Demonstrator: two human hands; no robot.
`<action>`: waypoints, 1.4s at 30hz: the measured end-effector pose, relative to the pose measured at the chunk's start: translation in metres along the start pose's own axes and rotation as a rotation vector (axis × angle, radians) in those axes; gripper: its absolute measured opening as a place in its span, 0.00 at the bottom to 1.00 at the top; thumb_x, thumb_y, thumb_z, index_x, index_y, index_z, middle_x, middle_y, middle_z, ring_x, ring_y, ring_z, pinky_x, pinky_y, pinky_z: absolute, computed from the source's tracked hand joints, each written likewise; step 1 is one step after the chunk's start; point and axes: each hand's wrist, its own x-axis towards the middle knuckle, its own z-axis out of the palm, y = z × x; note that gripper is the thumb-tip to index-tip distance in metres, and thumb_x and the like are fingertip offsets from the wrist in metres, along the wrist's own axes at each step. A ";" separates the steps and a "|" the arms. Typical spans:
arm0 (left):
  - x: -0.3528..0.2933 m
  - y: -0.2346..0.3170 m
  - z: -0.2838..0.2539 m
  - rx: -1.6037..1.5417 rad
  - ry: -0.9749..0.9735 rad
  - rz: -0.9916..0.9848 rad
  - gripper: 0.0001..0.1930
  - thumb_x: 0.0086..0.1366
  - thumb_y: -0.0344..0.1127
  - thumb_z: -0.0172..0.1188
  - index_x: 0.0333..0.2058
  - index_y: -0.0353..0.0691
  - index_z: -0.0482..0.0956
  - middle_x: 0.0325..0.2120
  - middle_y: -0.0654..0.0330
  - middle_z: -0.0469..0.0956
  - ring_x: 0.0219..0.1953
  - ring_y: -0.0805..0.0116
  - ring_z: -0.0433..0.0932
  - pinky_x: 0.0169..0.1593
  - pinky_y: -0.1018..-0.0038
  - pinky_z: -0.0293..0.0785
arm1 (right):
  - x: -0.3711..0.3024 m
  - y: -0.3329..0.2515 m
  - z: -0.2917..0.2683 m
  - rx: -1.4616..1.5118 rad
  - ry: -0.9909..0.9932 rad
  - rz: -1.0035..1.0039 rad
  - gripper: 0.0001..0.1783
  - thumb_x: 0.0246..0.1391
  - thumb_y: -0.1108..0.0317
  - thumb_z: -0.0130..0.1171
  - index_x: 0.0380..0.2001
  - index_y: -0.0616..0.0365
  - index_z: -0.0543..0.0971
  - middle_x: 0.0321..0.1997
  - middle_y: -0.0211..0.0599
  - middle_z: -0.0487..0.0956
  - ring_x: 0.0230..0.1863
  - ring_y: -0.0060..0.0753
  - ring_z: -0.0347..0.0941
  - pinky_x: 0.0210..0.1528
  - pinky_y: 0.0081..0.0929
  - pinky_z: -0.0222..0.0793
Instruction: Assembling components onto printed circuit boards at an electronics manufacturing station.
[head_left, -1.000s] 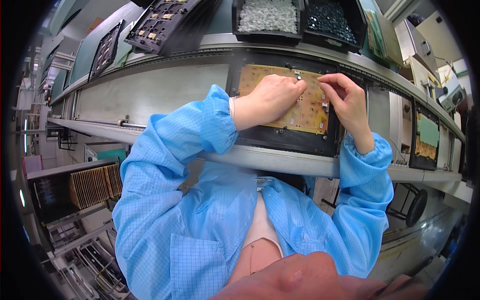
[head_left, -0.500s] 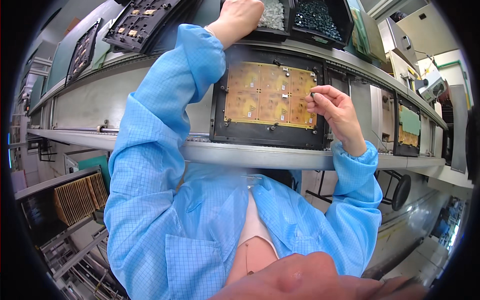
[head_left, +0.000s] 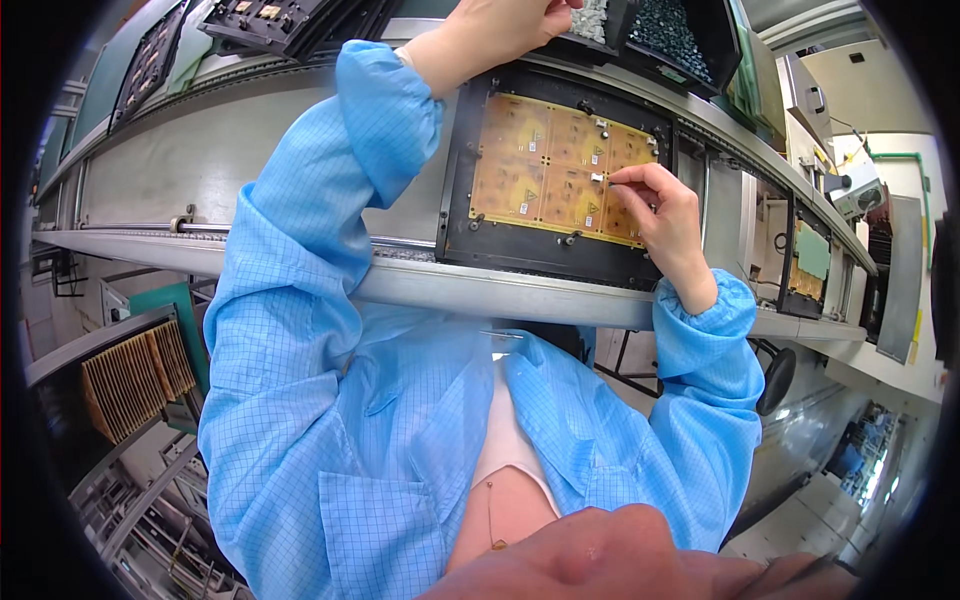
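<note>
A yellow-brown circuit board panel (head_left: 512, 180), divided into several squares, lies in a black carrier frame (head_left: 455, 215) on the rail line. My right hand (head_left: 665, 215) is over the panel's right part, thumb and forefinger pinched on a small dark component (head_left: 612, 184) at its surface. Close by, a small white connector (head_left: 597, 177) sits on the panel. My left hand (head_left: 495, 35) is past the carrier's far edge, beside the bin of white parts (head_left: 588, 22). Its fingers are curled together; whatever they hold is too small to make out.
A black bin of dark parts (head_left: 672, 45) stands right of the white parts. More black carriers (head_left: 275, 25) are stacked at the far left. Another carrier with a greenish sheet (head_left: 812, 252) sits farther right on the line. The metal rail (head_left: 520, 300) runs along the near edge.
My left hand has drawn back from inside the white parts bin. My right hand has moved left, bringing the dark component to the panel beside the white connector. The whole view has shifted slightly.
</note>
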 end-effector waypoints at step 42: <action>-0.064 0.035 -0.028 -0.410 -0.096 -0.343 0.07 0.64 0.32 0.65 0.39 0.39 0.84 0.33 0.62 0.83 0.37 0.74 0.82 0.44 0.77 0.80 | 0.015 0.009 -0.055 -0.416 -0.285 -0.807 0.16 0.45 0.83 0.67 0.40 0.66 0.79 0.37 0.39 0.82 0.40 0.44 0.79 0.40 0.33 0.79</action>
